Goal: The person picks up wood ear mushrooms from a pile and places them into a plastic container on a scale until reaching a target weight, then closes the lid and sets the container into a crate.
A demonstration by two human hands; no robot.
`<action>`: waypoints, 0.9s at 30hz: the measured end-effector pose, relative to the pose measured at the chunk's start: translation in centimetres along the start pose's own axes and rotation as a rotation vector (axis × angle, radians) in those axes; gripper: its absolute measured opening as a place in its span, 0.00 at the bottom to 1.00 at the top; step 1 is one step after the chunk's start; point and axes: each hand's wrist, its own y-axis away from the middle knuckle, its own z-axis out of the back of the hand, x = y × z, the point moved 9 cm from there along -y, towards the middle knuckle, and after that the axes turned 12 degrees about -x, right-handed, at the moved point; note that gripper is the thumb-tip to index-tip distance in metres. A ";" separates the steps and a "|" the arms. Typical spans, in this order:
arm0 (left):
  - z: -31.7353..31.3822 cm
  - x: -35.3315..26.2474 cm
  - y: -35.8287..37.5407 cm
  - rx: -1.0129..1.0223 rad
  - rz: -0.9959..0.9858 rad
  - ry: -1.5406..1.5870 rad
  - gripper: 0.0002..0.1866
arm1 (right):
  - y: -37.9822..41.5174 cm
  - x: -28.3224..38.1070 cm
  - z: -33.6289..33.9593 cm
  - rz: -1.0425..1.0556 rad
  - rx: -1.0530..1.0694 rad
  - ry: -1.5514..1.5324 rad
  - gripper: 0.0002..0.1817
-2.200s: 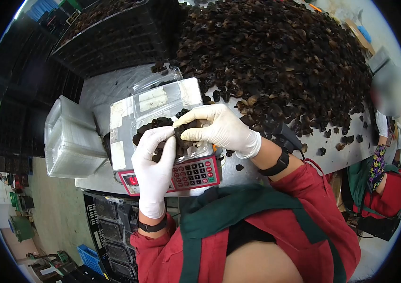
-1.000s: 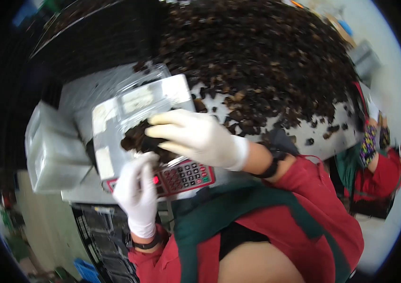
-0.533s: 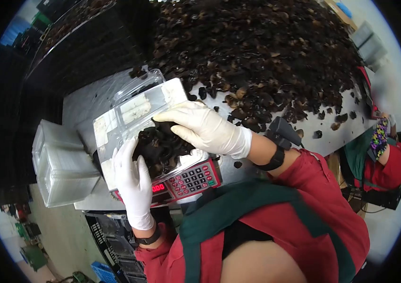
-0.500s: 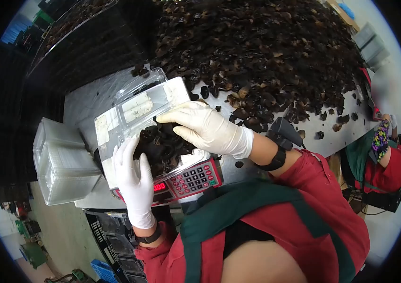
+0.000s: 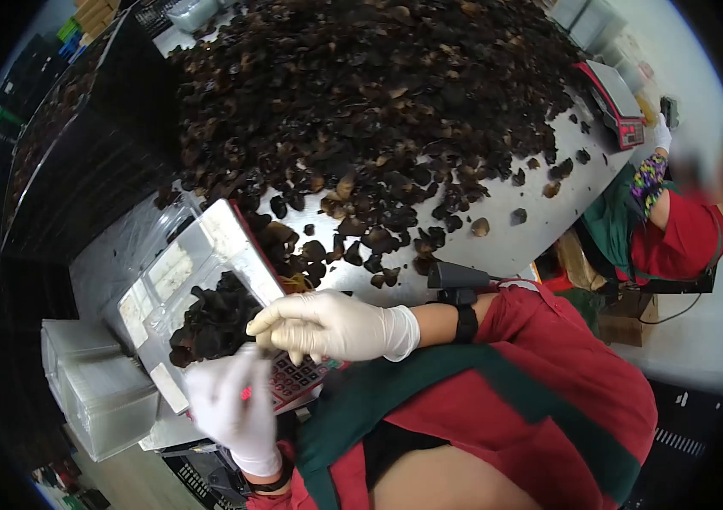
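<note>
A heap of dark wood ear mushrooms point(image 5: 218, 319) lies in a clear plastic box on the white plate of a scale point(image 5: 229, 234). My right hand point(image 5: 331, 325), in a pale glove, is just right of this heap, over the red keypad point(image 5: 297, 378). Its fingers are curled together, and I cannot make out whether anything is between their tips. My left hand point(image 5: 234, 408), in a white glove, is at the scale's near side, below the heap. Motion smears its fingers. Part of the scale's display is hidden behind it.
A large pile of wood ears point(image 5: 378, 110) covers the metal table point(image 5: 497, 242). Stacked clear boxes point(image 5: 102, 382) stand at left beside a dark crate wall point(image 5: 115, 127). At right, a person in a red sleeve point(image 5: 684, 234) works near another scale point(image 5: 612, 93).
Both hands have come off the wood ears and moved toward my body. My right hand's fingers have curled in. The view has turned right, showing the second scale.
</note>
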 end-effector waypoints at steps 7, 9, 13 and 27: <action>-2.6 -1.9 -0.5 0.132 -0.019 0.108 0.24 | 5.5 -3.1 9.9 -0.256 -0.122 -0.088 0.20; -1.1 1.1 -0.4 0.057 0.028 0.018 0.23 | 9.4 -2.8 15.1 -0.280 -0.241 0.193 0.17; 0.1 6.6 0.6 0.066 0.121 -0.085 0.22 | 17.2 -1.2 22.0 -0.185 -0.112 0.913 0.15; -2.0 5.5 1.9 0.184 0.109 -0.304 0.21 | 2.0 -1.3 22.0 0.566 -0.634 1.121 0.11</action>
